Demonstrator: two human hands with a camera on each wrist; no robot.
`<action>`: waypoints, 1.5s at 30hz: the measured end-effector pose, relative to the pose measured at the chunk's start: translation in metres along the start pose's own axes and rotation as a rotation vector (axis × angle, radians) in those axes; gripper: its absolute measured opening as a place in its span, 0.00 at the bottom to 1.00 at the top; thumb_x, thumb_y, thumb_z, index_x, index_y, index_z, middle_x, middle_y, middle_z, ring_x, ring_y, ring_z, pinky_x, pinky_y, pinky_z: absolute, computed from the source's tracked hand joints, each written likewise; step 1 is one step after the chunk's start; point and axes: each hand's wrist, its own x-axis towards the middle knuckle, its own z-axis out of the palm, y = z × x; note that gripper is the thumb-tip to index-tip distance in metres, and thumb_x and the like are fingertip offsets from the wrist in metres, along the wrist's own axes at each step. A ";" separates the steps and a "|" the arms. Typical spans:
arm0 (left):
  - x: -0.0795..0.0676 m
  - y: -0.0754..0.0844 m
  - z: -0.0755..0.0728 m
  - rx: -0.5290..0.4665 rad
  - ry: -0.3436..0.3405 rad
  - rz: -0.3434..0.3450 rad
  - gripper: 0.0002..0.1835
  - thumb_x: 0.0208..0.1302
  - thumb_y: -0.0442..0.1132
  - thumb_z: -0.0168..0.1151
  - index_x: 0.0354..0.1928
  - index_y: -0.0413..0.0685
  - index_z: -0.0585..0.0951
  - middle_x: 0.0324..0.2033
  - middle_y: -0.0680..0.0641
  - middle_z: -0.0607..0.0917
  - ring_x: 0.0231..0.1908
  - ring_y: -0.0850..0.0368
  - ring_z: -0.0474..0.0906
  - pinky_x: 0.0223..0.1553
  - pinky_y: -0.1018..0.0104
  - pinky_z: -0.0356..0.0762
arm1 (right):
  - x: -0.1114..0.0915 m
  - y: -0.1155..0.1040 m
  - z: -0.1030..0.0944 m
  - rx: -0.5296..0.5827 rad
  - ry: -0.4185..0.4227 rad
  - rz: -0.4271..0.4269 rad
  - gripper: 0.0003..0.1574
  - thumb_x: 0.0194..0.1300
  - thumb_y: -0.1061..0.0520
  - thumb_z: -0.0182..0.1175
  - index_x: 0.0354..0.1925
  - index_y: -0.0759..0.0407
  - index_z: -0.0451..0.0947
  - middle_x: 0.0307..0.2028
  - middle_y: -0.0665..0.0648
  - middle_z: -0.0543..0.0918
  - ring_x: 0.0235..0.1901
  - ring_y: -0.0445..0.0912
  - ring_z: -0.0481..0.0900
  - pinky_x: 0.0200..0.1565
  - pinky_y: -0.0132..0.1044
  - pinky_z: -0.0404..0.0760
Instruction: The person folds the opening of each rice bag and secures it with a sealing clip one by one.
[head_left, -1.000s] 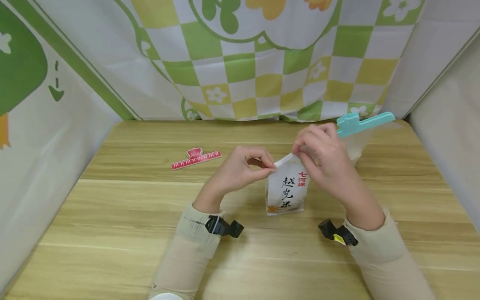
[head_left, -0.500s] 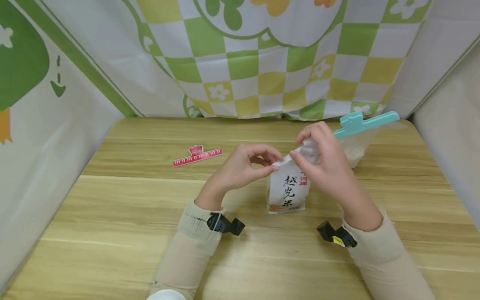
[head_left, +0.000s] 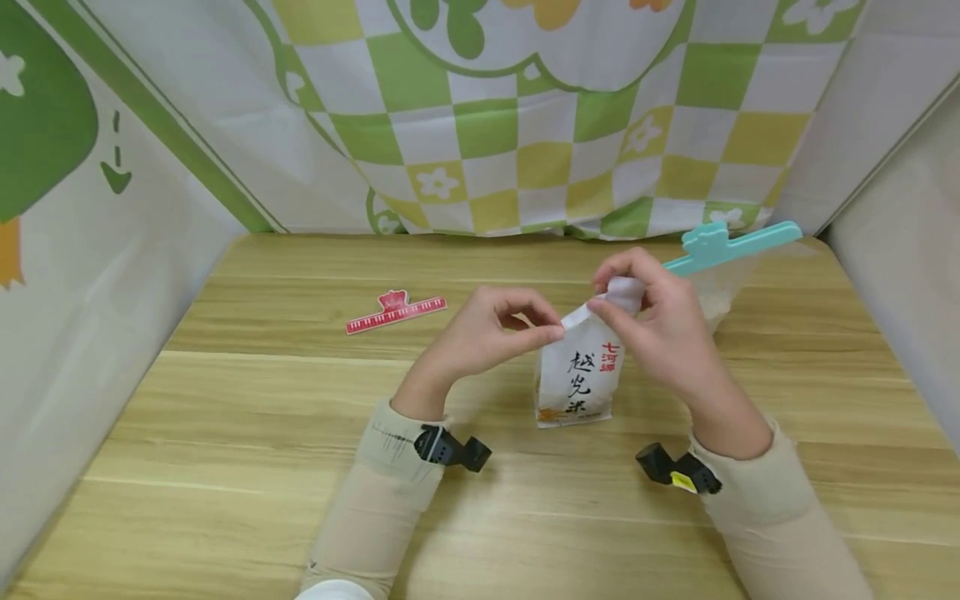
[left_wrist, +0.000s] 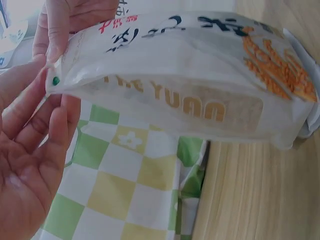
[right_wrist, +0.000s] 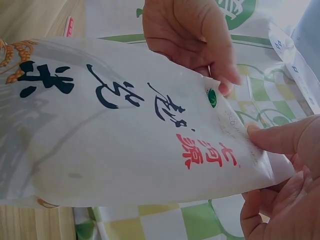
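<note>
A small white rice bag [head_left: 576, 371] with black and red writing stands upright on the wooden table. My left hand [head_left: 498, 329] pinches its top edge near the left corner, thumb in front. At the right end of that edge, my right hand [head_left: 663, 321] holds the bag between thumb and fingers, and a folded white flap [head_left: 624, 292] sticks up there. In the left wrist view, the bag's side panel [left_wrist: 180, 105] shows gold lettering and bulges toward the base. Wheat ears are printed low on its front [left_wrist: 275, 67].
A red sealing clip [head_left: 395, 312] with a piano-key pattern lies left of the hands. Behind the right hand stands a clear bag [head_left: 720, 292] with pale contents, closed by a turquoise clip [head_left: 738, 246]. A checkered cloth [head_left: 547, 167] hangs behind the table.
My right thumb and fingers have shifted along the bag's top edge, and its right end now shows as a raised flap. My left hand has moved slightly right along the edge.
</note>
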 end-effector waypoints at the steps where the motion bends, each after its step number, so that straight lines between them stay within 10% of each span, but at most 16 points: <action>1: 0.001 0.000 0.001 -0.001 0.011 -0.015 0.03 0.64 0.34 0.67 0.37 0.41 0.85 0.32 0.46 0.86 0.34 0.57 0.81 0.37 0.65 0.83 | 0.000 0.000 0.000 0.017 0.000 0.005 0.14 0.57 0.77 0.65 0.41 0.70 0.75 0.35 0.58 0.81 0.31 0.37 0.75 0.27 0.24 0.73; 10: 0.004 0.003 0.005 0.062 -0.003 -0.065 0.06 0.64 0.37 0.68 0.39 0.43 0.87 0.32 0.48 0.88 0.32 0.61 0.81 0.34 0.67 0.81 | -0.001 -0.001 -0.002 0.078 -0.003 0.029 0.16 0.57 0.76 0.65 0.44 0.70 0.75 0.35 0.51 0.80 0.27 0.38 0.76 0.26 0.26 0.75; 30: -0.001 0.009 0.008 0.130 0.005 0.104 0.03 0.61 0.32 0.69 0.33 0.39 0.88 0.25 0.48 0.82 0.27 0.65 0.73 0.32 0.72 0.77 | 0.002 0.004 -0.005 0.381 -0.007 0.111 0.21 0.52 0.82 0.64 0.41 0.68 0.75 0.26 0.49 0.82 0.24 0.40 0.77 0.24 0.28 0.76; 37: -0.002 0.007 0.008 0.131 0.030 0.118 0.03 0.61 0.31 0.69 0.33 0.38 0.89 0.25 0.46 0.83 0.26 0.65 0.74 0.30 0.72 0.77 | 0.000 0.002 -0.003 -0.038 -0.053 -0.111 0.14 0.56 0.75 0.67 0.42 0.67 0.80 0.36 0.56 0.79 0.39 0.45 0.73 0.42 0.29 0.69; 45: 0.002 0.005 0.007 0.147 0.056 0.082 0.04 0.61 0.32 0.69 0.34 0.38 0.88 0.28 0.45 0.86 0.28 0.65 0.77 0.33 0.70 0.81 | -0.001 -0.002 0.008 -0.437 0.089 -0.399 0.09 0.60 0.70 0.64 0.34 0.59 0.86 0.46 0.63 0.80 0.54 0.66 0.60 0.47 0.66 0.58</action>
